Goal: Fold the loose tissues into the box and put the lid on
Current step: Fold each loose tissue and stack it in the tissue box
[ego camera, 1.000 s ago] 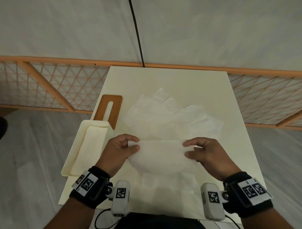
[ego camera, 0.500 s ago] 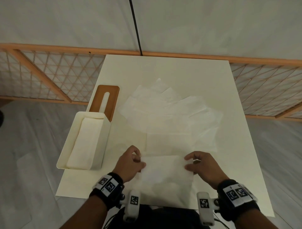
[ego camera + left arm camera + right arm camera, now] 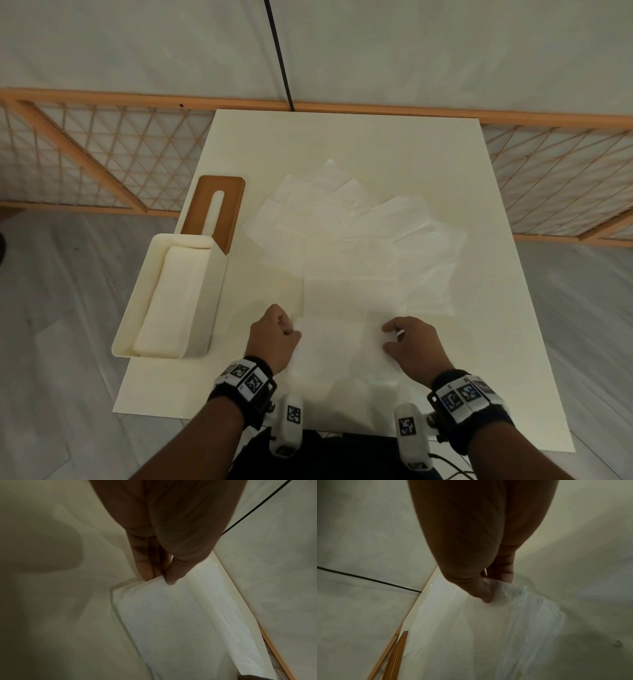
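A folded white tissue (image 3: 342,346) lies near the table's front edge between my hands. My left hand (image 3: 274,337) pinches its left edge, thumb against fingers, as the left wrist view shows on the tissue (image 3: 171,615). My right hand (image 3: 412,344) pinches the right edge of the tissue (image 3: 488,628) between thumb and fingers. Several loose tissues (image 3: 356,236) lie fanned out behind it. The cream box (image 3: 202,308) stands open at the table's left edge with folded tissues inside. The brown slotted lid (image 3: 222,209) lies flat just behind the box.
The cream table (image 3: 376,137) ends close to my body and at the box's left side. A wooden lattice rail (image 3: 102,154) runs behind the table, and a black cable (image 3: 279,54) hangs down the wall.
Both hands have drawn the tissue toward the table's front edge, folded over onto itself. The head view has shifted, so the box and lid sit higher and further left.
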`<state>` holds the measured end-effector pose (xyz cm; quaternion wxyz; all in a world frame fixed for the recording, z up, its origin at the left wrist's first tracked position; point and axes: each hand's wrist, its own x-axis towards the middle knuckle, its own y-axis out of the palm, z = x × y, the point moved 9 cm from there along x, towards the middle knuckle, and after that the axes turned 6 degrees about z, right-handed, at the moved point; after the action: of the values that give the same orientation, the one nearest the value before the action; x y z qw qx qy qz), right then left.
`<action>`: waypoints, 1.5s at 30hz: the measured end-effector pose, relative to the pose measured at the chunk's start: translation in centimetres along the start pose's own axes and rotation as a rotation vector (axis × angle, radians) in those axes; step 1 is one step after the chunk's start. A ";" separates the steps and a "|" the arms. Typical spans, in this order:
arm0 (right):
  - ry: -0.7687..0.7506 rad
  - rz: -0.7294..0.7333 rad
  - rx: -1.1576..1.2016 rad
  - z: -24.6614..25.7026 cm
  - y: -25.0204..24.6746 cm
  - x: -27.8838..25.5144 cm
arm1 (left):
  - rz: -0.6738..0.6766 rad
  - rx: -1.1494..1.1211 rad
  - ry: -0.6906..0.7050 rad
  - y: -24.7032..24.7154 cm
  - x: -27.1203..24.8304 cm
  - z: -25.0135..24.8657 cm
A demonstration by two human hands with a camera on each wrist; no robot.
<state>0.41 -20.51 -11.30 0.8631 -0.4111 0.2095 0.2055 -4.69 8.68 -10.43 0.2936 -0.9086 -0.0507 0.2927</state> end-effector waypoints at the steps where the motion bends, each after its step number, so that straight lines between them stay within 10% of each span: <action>1: -0.003 -0.003 -0.010 0.0 0.1 0.1 | -0.002 0.001 -0.002 0.0 0.0 0.1; 19: -0.084 -0.027 -0.079 0.9 0.2 0.1 | -0.049 0.043 0.006 -0.4 3.3 -2.8; 32: -0.143 0.100 -0.237 1.5 2.3 -0.1 | 0.048 0.153 -0.231 1.8 9.0 -6.1; 45: -0.144 0.160 -0.214 1.6 2.1 0.0 | 0.110 -0.298 -0.001 -2.3 6.5 -14.0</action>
<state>-0.43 -18.01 -11.69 0.8081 -0.4668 0.1560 0.3236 8.65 5.20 -3.25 0.1392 -0.9432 -0.0438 0.2983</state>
